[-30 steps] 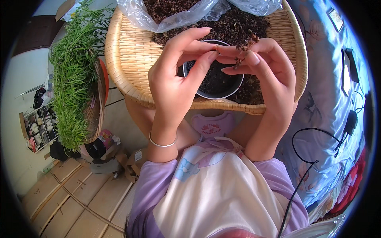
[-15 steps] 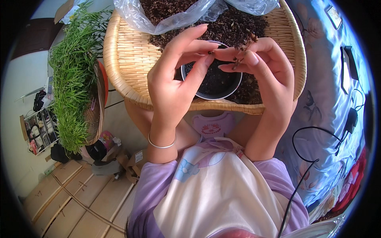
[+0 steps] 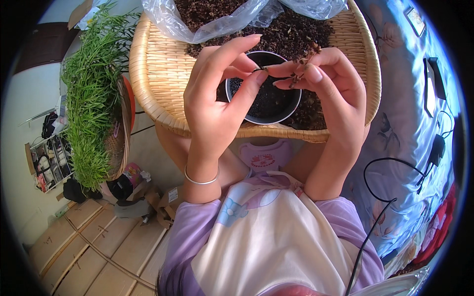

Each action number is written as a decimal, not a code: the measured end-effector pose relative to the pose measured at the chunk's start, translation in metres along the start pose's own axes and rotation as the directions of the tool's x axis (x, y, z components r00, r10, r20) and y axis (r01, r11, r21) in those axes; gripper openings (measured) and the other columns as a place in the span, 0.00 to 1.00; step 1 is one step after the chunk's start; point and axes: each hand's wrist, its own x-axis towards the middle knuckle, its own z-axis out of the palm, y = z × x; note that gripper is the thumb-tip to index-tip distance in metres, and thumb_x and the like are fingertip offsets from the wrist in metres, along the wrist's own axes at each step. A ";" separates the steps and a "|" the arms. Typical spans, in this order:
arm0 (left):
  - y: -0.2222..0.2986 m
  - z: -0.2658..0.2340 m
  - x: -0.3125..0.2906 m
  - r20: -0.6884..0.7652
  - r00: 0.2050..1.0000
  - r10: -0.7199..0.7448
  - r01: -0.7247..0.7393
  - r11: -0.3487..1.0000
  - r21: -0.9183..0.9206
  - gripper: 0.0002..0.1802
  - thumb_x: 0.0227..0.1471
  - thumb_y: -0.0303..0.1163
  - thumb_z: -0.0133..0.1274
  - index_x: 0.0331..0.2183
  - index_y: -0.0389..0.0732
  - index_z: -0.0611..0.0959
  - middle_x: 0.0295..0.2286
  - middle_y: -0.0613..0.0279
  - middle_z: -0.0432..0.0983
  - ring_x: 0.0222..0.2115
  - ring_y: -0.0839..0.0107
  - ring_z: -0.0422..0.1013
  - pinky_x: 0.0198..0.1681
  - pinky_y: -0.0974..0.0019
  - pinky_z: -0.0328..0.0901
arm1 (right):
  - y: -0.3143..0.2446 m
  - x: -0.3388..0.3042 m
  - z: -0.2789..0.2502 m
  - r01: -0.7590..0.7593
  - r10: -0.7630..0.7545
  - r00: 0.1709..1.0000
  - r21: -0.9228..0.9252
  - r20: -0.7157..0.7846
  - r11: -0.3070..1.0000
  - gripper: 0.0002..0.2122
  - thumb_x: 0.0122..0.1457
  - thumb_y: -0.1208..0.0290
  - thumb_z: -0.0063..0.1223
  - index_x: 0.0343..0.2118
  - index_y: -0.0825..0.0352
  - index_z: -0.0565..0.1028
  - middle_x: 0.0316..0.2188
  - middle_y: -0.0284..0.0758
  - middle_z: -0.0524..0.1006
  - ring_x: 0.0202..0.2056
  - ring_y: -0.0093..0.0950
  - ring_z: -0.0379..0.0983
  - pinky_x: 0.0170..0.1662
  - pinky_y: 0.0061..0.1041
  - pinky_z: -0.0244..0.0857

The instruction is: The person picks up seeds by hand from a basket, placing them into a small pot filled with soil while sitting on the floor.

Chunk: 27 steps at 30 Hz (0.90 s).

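Over a round, white-rimmed bowl point(image 3: 284, 120) with small black grains inside, both my hands are held close together. My left hand point(image 3: 212, 93) has thumb and a finger pinched on a tiny dark bit, too small to name. In my right hand point(image 3: 340, 86) is a dry brown sprig point(image 3: 297, 76) with small pods, gripped between thumb and fingers. The right index fingertip reaches toward the left pinch and nearly meets it. The bowl stands on a woven wicker tray point(image 3: 160, 64) across my lap. A heap of dry brown plant bits point(image 3: 301, 34) lies behind it.
A clear plastic bag point(image 3: 212, 32) of more brown bits lies at the tray's far side. To the left stands a basket of leafy green plants point(image 3: 89, 108). A blue bedspread point(image 3: 395, 128) with a black cable point(image 3: 375, 222) is at the right.
My left fingers have curled and shifted slightly at the pinch, with the raised index finger a little lower. My right hand and the brown sprig stay almost still.
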 end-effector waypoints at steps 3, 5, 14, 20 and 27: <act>0.000 0.000 0.001 0.006 1.000 -0.004 0.004 1.000 -0.008 0.24 0.43 0.15 0.58 0.45 0.40 0.79 0.30 0.64 0.72 0.29 0.77 0.71 0.33 0.74 0.70 | 0.000 0.000 -0.001 0.007 -0.007 1.000 -0.015 0.001 1.000 0.04 0.61 0.77 0.47 0.36 0.73 0.70 0.34 0.43 0.78 0.39 0.27 0.76 0.41 0.22 0.71; 0.001 0.001 0.001 0.004 1.000 0.005 -0.005 1.000 0.001 0.24 0.43 0.15 0.58 0.45 0.40 0.79 0.31 0.63 0.72 0.30 0.77 0.71 0.33 0.74 0.70 | 0.000 0.000 -0.001 0.010 -0.010 1.000 -0.023 0.002 1.000 0.04 0.61 0.77 0.47 0.36 0.73 0.70 0.34 0.43 0.78 0.39 0.27 0.76 0.41 0.22 0.71; 0.001 0.002 0.001 0.002 1.000 0.018 -0.018 1.000 0.014 0.24 0.42 0.14 0.57 0.44 0.40 0.79 0.30 0.63 0.72 0.30 0.77 0.71 0.32 0.74 0.70 | 0.000 0.000 -0.002 0.014 -0.014 1.000 -0.025 0.010 1.000 0.04 0.61 0.77 0.47 0.36 0.73 0.70 0.34 0.43 0.78 0.38 0.26 0.76 0.41 0.21 0.71; 0.000 0.001 0.001 -0.001 1.000 0.012 -0.012 0.999 0.035 0.23 0.42 0.14 0.57 0.43 0.40 0.80 0.29 0.63 0.72 0.29 0.77 0.71 0.32 0.74 0.69 | 0.000 0.000 -0.001 0.002 -0.002 1.000 -0.015 -0.006 1.000 0.05 0.61 0.77 0.47 0.36 0.73 0.71 0.33 0.40 0.78 0.38 0.26 0.76 0.41 0.22 0.71; 0.000 0.001 0.002 0.006 1.000 0.029 -0.029 0.998 0.062 0.21 0.42 0.14 0.58 0.42 0.39 0.80 0.28 0.63 0.71 0.27 0.77 0.70 0.30 0.75 0.68 | -0.001 0.000 -0.002 0.010 -0.011 1.000 -0.111 -0.001 0.994 0.05 0.62 0.75 0.45 0.35 0.71 0.69 0.33 0.46 0.77 0.39 0.33 0.76 0.41 0.28 0.72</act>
